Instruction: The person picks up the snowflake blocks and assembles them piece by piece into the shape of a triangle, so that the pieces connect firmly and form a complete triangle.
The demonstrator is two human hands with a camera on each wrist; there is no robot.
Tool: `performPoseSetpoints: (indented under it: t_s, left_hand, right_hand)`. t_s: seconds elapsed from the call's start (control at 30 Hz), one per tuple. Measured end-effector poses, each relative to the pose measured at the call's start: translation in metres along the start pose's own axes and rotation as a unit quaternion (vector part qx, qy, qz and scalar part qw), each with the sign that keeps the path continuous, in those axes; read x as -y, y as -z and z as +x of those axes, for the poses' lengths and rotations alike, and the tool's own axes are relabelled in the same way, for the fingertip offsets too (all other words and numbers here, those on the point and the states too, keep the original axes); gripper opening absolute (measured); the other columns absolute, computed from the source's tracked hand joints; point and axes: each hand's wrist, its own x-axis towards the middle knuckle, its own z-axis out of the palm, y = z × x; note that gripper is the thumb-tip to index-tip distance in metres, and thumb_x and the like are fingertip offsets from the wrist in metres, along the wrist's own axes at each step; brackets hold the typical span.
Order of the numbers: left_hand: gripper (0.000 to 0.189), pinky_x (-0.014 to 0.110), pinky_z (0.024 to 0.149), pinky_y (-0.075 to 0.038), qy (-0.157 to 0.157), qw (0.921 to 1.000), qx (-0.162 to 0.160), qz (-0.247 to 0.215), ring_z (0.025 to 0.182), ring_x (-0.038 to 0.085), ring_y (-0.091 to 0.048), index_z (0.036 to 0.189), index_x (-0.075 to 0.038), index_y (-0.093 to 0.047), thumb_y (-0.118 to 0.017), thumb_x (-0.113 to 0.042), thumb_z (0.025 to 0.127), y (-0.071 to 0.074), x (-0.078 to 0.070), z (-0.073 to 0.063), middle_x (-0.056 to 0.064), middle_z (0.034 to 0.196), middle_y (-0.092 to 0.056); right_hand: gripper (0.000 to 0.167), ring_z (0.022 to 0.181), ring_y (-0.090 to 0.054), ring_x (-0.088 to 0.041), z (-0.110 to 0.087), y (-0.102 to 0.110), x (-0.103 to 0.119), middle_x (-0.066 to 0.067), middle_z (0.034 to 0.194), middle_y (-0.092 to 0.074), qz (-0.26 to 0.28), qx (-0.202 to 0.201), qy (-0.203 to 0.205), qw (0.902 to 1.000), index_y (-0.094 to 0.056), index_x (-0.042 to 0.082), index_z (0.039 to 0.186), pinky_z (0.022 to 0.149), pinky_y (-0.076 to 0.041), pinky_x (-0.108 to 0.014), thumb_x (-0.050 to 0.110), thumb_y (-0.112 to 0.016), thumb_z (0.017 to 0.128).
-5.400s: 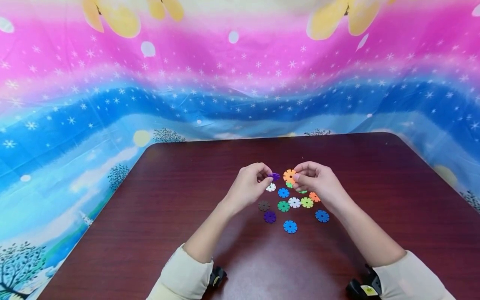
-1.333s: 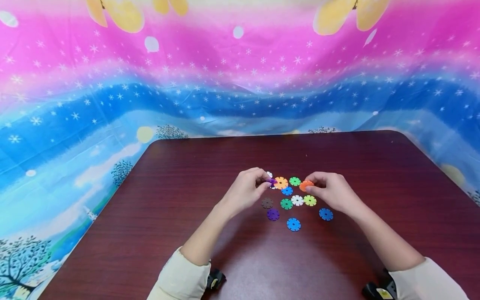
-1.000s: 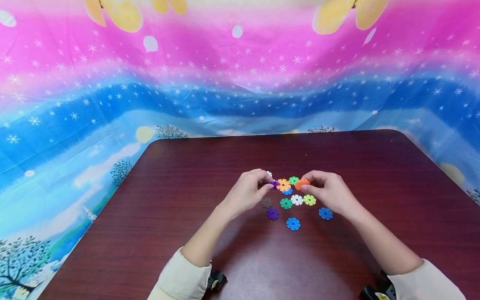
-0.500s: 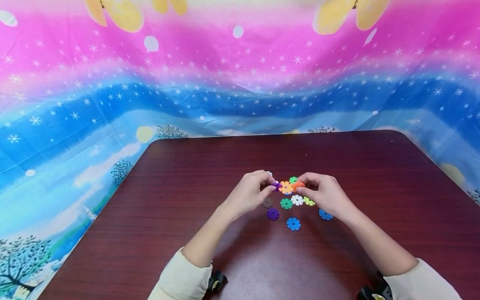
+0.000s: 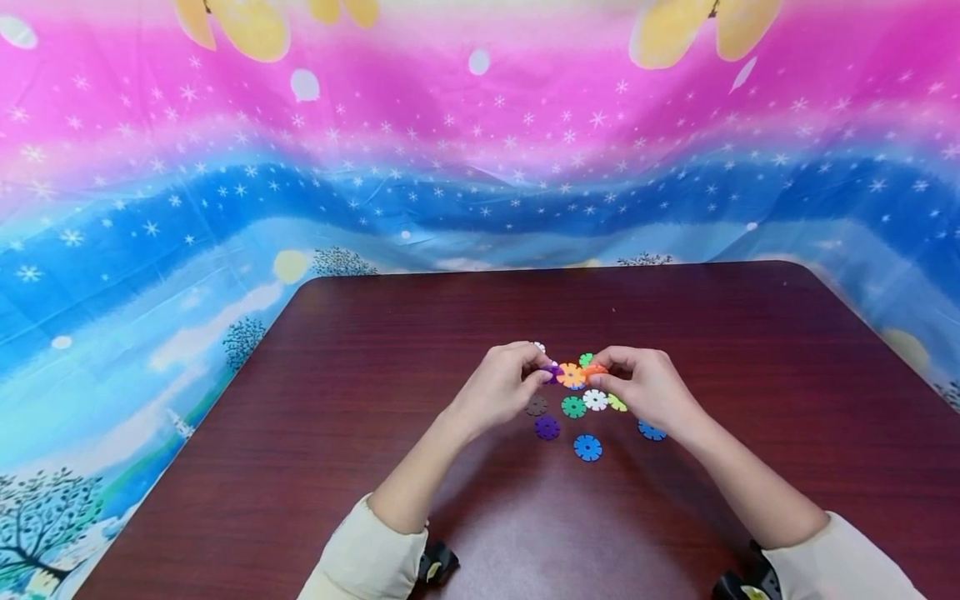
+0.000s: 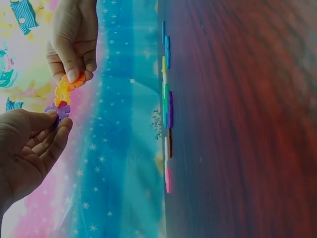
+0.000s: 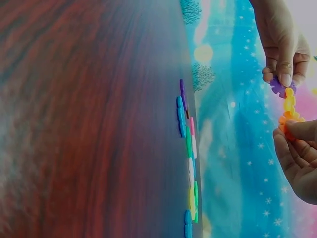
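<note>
Fingers of the left hand (image 5: 498, 389) curl in and pinch a purple disc (image 5: 552, 372), while those of the right hand (image 5: 651, 390) curl round and pinch a darker orange disc (image 5: 596, 369); between the two sits a light orange disc (image 5: 571, 375), touching both, so the three form a short row held just above the dark wooden table (image 5: 375, 433). Below the hands, in the head view, loose notched discs lie flat on the table: a brown one (image 5: 536, 406), a green one (image 5: 573, 407), a white one (image 5: 596, 400), a purple one (image 5: 547, 427) and a blue one (image 5: 588, 447). A bright printed backdrop (image 5: 225, 167) hangs behind the table. From the left wrist, the left hand (image 6: 27, 153) shows its thumb and fingertips closed on the purple disc (image 6: 60, 110), with the light orange disc (image 6: 62, 92) joined above it and the right hand (image 6: 74, 37) pinching the darker orange disc (image 6: 77, 82). From the right wrist, the right hand (image 7: 299, 158) grips the darker orange disc (image 7: 286, 124), the left hand (image 7: 280, 42) pinches the purple disc (image 7: 278, 88), and the loose discs (image 7: 188, 148) appear edge-on along the table, well apart from the held row.
</note>
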Motion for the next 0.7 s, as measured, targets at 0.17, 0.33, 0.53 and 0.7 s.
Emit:
performPoseSetpoints:
  t_s: [0.17,0.33,0.53,0.7]
  left_hand:
    - [0.004,0.014,0.058,-0.045,0.001,0.9999,0.015,0.006,0.066,0.007,-0.052,0.087,-0.002,-0.063,-0.064,-0.005,0.086,-0.0014,0.0000,0.0001,0.001,0.081,-0.059]
    - [0.003,0.014,0.060,-0.046,0.023,0.9992,0.031,0.000,0.068,0.008,-0.052,0.089,-0.003,-0.064,-0.063,-0.005,0.086,-0.0011,0.0014,-0.0011,0.001,0.082,-0.059]
    - [0.003,0.014,0.062,-0.047,0.024,0.9991,0.035,-0.005,0.069,0.008,-0.053,0.089,-0.004,-0.064,-0.064,-0.006,0.086,-0.0005,0.0025,-0.0012,0.000,0.082,-0.059]
    - [0.003,0.014,0.063,-0.047,0.021,0.9992,0.033,-0.007,0.069,0.007,-0.054,0.089,-0.004,-0.064,-0.064,-0.006,0.086,-0.0001,0.0031,-0.0011,0.000,0.083,-0.060]
  right_hand:
    - [0.010,0.062,-0.054,-0.014,-0.0009,0.0009,0.0025,-0.001,0.076,-0.065,-0.018,0.003,0.010,0.9998,-0.070,0.006,0.083,0.052,-0.048,-0.024,0.000,-0.073,0.077]
    - [0.010,0.062,-0.054,-0.013,-0.0028,0.0007,0.0033,-0.001,0.076,-0.065,-0.023,0.007,0.020,0.9995,-0.070,0.006,0.083,0.053,-0.048,-0.023,0.000,-0.073,0.076]
    - [0.011,0.063,-0.053,-0.014,-0.0040,-0.0002,0.0006,0.000,0.076,-0.062,-0.010,0.016,0.015,0.9997,-0.067,0.006,0.085,0.054,-0.048,-0.023,0.000,-0.072,0.077]
    - [0.013,0.068,-0.056,-0.015,-0.0035,0.0010,-0.0023,0.000,0.079,-0.063,0.006,0.029,0.009,0.9995,-0.066,0.006,0.089,0.058,-0.050,-0.024,0.000,-0.071,0.079]
